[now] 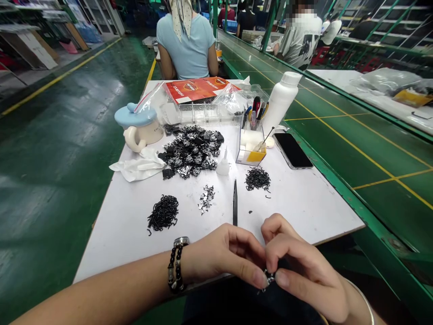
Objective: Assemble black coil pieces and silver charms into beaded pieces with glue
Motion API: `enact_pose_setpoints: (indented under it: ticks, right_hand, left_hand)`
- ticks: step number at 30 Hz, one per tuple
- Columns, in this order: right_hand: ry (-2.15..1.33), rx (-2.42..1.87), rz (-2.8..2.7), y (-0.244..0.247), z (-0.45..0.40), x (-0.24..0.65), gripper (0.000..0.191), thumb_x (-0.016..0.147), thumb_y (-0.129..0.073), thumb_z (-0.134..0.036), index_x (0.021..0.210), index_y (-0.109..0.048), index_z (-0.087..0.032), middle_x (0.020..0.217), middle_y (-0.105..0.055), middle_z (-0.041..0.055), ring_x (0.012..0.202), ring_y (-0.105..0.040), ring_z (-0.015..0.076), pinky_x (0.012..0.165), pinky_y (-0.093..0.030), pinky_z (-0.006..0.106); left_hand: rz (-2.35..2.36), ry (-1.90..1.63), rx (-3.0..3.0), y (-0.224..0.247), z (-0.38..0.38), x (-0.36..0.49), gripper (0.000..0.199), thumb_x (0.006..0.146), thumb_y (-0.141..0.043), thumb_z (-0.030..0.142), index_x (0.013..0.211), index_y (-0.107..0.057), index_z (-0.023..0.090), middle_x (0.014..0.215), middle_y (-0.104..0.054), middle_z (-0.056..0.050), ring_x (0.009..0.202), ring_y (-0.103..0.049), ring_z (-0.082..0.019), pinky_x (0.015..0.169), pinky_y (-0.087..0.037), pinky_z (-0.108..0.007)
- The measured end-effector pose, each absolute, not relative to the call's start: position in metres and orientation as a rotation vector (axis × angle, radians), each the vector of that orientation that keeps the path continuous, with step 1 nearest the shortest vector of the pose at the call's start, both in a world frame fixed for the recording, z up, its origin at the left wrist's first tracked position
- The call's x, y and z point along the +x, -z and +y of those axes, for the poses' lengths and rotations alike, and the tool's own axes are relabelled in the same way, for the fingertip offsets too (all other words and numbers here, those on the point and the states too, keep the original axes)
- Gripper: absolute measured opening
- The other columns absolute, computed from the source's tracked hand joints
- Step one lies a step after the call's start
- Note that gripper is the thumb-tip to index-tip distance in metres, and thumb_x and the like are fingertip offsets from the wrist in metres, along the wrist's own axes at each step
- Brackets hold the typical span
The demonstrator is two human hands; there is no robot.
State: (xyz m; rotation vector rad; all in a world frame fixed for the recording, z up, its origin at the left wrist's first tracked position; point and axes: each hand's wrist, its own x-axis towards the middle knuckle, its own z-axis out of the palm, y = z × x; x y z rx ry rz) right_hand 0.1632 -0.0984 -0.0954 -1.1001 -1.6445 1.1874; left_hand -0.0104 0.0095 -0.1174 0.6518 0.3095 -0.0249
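Observation:
Near the table's front edge, my left hand (233, 255) and my right hand (301, 266) meet, fingertips together. Both pinch a small black and silver part (269, 278), mostly covered by my fingers and thumbs. Just beyond my hands lie black tweezers (235, 203), pointing away. Left of them is a small scatter of silver metal pieces (206, 198), and farther left a pile of little black curved pieces (163, 213). A second pile of black curved pieces (257, 179) lies beyond my right hand. Behind these rises a heap of black and silver parts (192, 149).
A lidded mug (140, 124) and crumpled tissue (138, 164) stand at left. A small dropper bottle (223, 164), a clear tool box (251, 151), a white bottle (282, 99) and a phone (293, 151) occupy the right. A person (186, 43) sits beyond the table (128, 243).

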Motion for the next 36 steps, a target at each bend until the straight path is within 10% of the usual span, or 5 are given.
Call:
enact_pose_setpoints:
  ticks: [27, 36]
  right_hand:
    - [-1.071, -1.153, -1.511, 0.117, -0.101, 0.156, 0.016, 0.092, -0.049, -0.037, 0.1, -0.06, -0.03, 0.094, -0.032, 0.0031, 0.097, -0.035, 0.0182, 0.092, -0.037, 0.029]
    - [-1.336, -1.068, -1.332, 0.111, -0.098, 0.155, 0.029, 0.093, -0.046, -0.045, 0.114, -0.057, -0.029, 0.102, -0.041, 0.0048, 0.073, -0.053, 0.0121, 0.061, -0.048, 0.026]
  left_hand:
    - [0.318, -0.017, 0.66, 0.116, 0.01, -0.009, 0.021, 0.059, -0.083, 0.01, 0.076, -0.071, 0.012, 0.067, -0.069, 0.001, 0.059, -0.06, -0.007, 0.058, -0.045, -0.017]
    - [0.23, -0.023, 0.533, 0.116, 0.003, -0.008, 0.03, 0.064, -0.082, 0.028, 0.085, -0.069, 0.011, 0.079, -0.071, -0.007, 0.068, -0.063, -0.012, 0.069, -0.046, -0.024]
